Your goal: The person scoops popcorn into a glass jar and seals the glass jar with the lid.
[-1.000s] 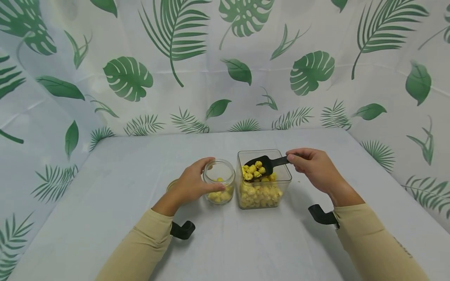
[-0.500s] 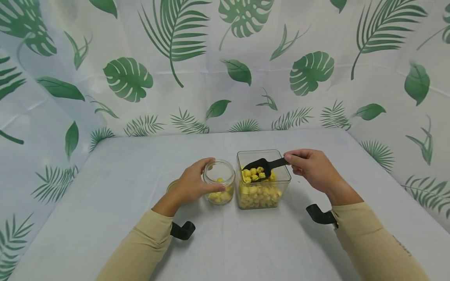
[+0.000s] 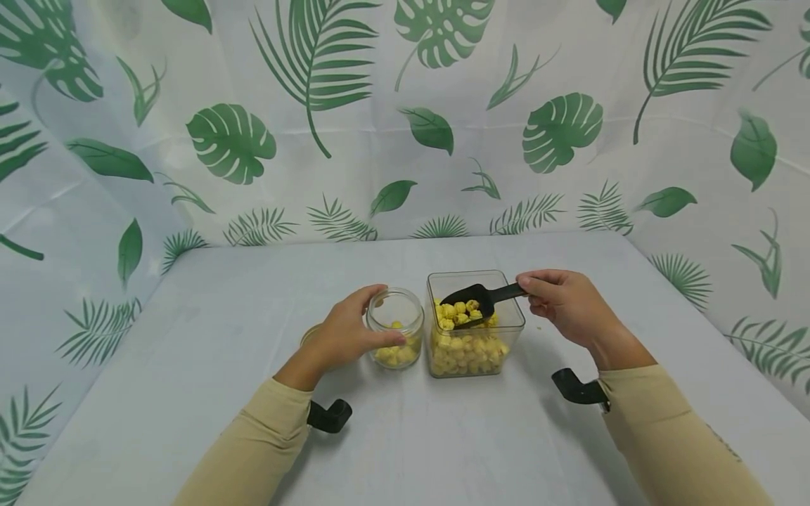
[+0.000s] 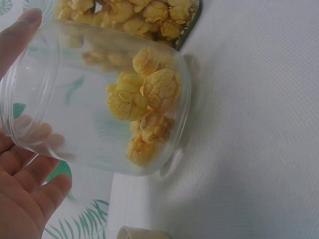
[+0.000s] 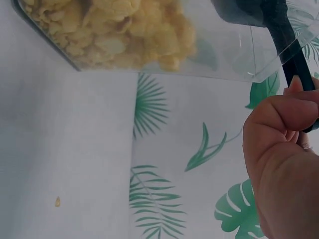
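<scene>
My left hand [image 3: 342,332] grips a clear round jar [image 3: 394,320], thumb on its near side and fingers on its far side. In the left wrist view a few yellow popcorn balls [image 4: 162,89] lie at the jar's bottom. Just right of it stands a clear square container [image 3: 466,370], partly filled with popcorn [image 3: 465,351]. The handle of a black scoop [image 3: 486,301] is pinched by my right hand [image 3: 569,306] at the container's right rim. Several popcorn pieces lie in the scoop, whose bowl is inside the container's mouth.
A round gold-edged thing [image 3: 308,333] lies behind my left hand, mostly hidden. A small yellow crumb [image 5: 57,201] lies on the white tabletop [image 3: 418,436] right of the container. A leaf-print cloth [image 3: 354,161] hangs behind and at both sides.
The scoop has tilted and dipped slightly inside the container, and the popcorn in it has shifted. My left hand and the jar have stayed in place.
</scene>
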The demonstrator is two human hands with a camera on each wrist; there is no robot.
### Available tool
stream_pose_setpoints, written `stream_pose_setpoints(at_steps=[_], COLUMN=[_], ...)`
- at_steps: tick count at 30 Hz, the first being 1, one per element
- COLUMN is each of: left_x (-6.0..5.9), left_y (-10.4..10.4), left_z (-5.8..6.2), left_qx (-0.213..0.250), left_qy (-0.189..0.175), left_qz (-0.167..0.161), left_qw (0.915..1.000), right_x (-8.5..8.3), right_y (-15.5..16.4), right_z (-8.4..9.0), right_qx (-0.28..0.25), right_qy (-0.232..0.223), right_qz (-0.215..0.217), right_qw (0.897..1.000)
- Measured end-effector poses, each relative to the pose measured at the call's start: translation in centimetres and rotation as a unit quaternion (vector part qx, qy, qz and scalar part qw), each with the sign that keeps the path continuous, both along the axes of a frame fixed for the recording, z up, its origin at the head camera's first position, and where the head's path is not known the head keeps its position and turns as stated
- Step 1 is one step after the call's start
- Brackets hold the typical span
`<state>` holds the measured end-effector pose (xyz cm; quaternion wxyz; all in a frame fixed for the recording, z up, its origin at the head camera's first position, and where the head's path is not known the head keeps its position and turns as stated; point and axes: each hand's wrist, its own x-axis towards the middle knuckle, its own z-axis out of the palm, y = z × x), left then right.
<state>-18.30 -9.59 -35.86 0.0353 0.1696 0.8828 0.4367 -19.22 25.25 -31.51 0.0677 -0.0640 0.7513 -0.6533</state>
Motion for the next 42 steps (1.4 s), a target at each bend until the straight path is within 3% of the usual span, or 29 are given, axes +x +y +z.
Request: stream_pose_setpoints(at_steps=[16, 33, 42], left_x=[-0.1, 0.0, 0.1], left_y=[-0.1, 0.0, 0.0], left_z=[-0.2, 0.0, 0.1], left_qx=[-0.001, -0.005, -0.003], left_qy=[-0.001, 0.001, 0.001], left_qz=[0.001, 0.0, 0.001], left_qw=[1.0, 1.0, 1.0], right_x=[0.0, 0.0, 0.0], right_y=[1.0, 0.8, -0.9], right_z=[0.2, 0.6, 1.8], right_qx=[-0.087, -0.172, -0.157], right_qy=[-0.019, -0.004, 0.0], right_qz=[-0.024, -0.017, -0.015], right_qw=[0.996, 0.985, 0.987])
